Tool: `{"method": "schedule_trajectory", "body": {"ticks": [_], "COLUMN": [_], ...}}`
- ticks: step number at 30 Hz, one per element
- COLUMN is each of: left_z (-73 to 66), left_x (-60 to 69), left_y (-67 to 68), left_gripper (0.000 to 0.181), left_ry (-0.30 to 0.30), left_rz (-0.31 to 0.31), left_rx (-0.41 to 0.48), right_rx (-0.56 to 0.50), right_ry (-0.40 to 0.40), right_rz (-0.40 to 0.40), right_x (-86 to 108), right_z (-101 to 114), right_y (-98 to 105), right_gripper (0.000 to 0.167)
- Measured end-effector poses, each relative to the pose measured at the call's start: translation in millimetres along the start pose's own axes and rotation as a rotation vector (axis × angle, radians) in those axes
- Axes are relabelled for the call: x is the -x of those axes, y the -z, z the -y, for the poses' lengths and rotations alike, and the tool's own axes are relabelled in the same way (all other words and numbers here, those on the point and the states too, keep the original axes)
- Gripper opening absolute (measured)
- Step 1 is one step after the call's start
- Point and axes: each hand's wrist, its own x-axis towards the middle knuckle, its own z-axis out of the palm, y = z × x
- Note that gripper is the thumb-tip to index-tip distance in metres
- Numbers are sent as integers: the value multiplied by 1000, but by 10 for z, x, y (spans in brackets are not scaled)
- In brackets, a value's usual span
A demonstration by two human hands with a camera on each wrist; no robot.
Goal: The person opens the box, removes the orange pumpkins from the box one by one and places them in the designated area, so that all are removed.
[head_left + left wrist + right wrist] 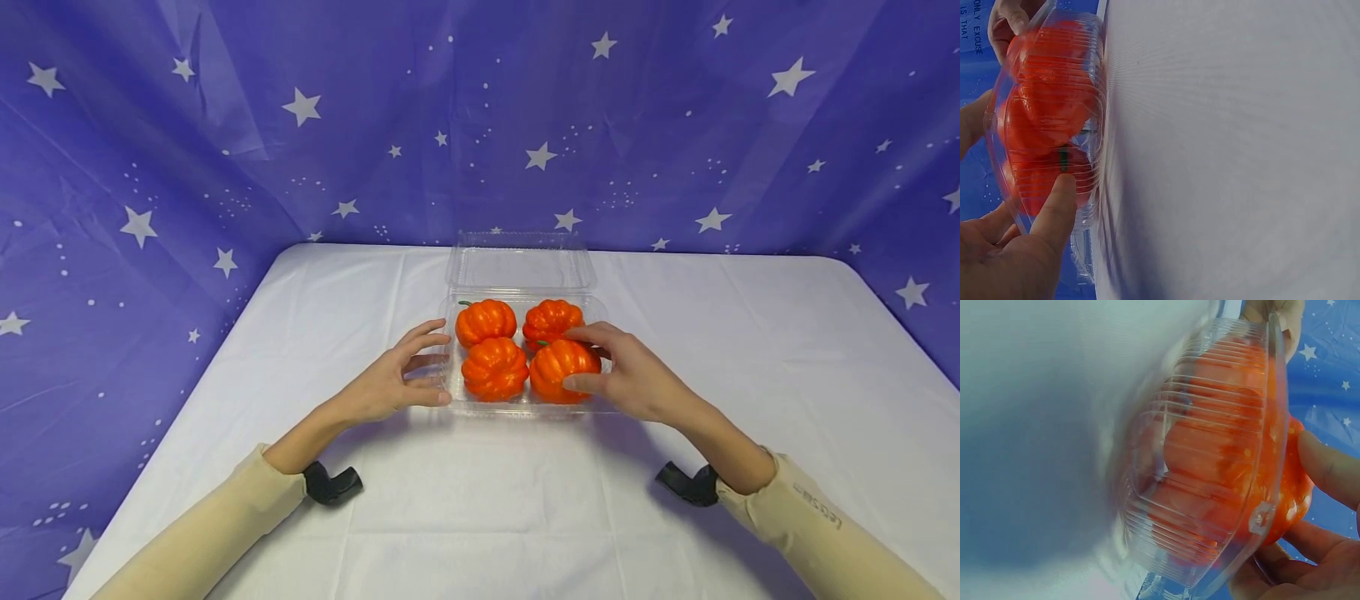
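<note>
A clear plastic clamshell container [517,409] stands on the white cloth with its lid [521,268] folded back. In it sit several orange toy pumpkins, two at the back and two in front. My right hand [637,379] grips the front right pumpkin [558,367], thumb on the near side and fingers on the far side. In the right wrist view this pumpkin [1291,503] rises above the container's rim. My left hand [386,382] is at the container's left side, fingers spread and fairly straight. The left wrist view shows its thumb [1059,206] against the ribbed wall.
A white cloth [480,508] covers the table. Behind and at both sides hangs a blue curtain [420,108] with white stars. Each wrist carries a black mount [332,485] below the beige sleeve [225,517].
</note>
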Motion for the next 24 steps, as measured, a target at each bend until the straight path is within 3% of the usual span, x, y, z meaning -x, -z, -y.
{"method": "schedule_trajectory", "body": {"ticks": [24], "left_z": [12], "left_x": [-1], "left_y": [9], "left_gripper": [77], "left_ry": [1], "left_rz": [-1], "left_rx": [-13], "right_rx": [-197], "right_ry": [58], "right_rz": [-62], "right_x": [140], "right_z": [58], "right_y": [65], "right_gripper": [48]}}
